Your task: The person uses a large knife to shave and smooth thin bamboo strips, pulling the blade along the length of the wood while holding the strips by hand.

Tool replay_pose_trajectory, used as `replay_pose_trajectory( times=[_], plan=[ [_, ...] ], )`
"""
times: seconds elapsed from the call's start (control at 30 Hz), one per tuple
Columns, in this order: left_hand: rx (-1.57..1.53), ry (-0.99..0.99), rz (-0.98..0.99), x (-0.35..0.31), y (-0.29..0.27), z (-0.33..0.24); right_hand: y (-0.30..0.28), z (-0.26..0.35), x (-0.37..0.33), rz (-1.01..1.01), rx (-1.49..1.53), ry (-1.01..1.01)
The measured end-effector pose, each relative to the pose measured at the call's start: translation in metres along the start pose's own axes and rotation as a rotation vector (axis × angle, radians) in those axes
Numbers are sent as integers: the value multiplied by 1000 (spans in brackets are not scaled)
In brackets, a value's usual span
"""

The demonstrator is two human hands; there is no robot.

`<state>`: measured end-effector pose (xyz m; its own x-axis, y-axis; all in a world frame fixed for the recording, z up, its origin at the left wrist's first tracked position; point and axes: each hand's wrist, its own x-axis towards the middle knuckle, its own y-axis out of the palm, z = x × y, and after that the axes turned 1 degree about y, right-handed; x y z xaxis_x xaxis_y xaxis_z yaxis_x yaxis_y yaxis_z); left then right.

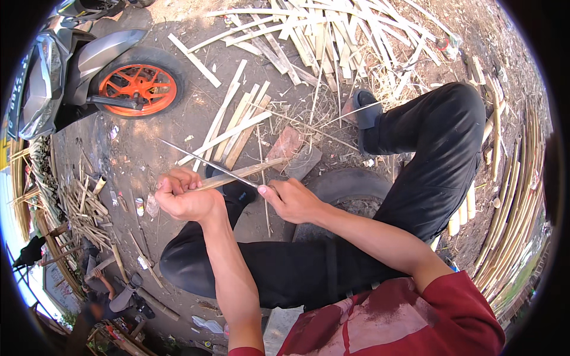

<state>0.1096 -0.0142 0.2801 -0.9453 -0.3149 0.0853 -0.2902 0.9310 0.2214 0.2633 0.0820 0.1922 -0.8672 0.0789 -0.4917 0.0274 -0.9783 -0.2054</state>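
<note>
My left hand (187,194) is closed around one end of a pale split bamboo strip (265,167), which points away to the right. In my right hand (294,200) is the handle of a long-bladed knife, mostly hidden by the fingers. Its narrow grey blade (202,159) slants up and to the left, crossing the strip between my two hands. Whether the edge bites into the bamboo I cannot make out. Both hands are above the ground, in front of my bent legs.
Cut bamboo slats (240,118) lie just beyond my hands, with a large heap of strips (332,35) farther off. Reddish bricks (285,144) and a tyre (350,183) are near my feet. A motorcycle wheel (139,86) stands far left. Another person (122,299) is at lower left.
</note>
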Motion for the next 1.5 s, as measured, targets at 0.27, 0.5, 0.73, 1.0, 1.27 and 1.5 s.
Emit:
replay_pose_trajectory(
  times=[0.27,0.5,0.73,1.0,1.27,1.5],
  plan=[
    [3,-2,-139,13,-16,-6,8,-76,33,46,-197,140],
    [54,-24,-330,41,-34,-3,-15,-106,30,157,-264,298],
    [80,1,-403,49,-43,6,-11,-101,-6,129,-258,337],
    [119,24,-390,45,-44,6,-26,-60,-30,166,-331,378],
    [125,6,-364,41,-39,6,-24,-91,-38,72,-447,412],
    [152,-13,-378,36,-33,6,-11,-77,-48,93,-365,383]
  ],
)
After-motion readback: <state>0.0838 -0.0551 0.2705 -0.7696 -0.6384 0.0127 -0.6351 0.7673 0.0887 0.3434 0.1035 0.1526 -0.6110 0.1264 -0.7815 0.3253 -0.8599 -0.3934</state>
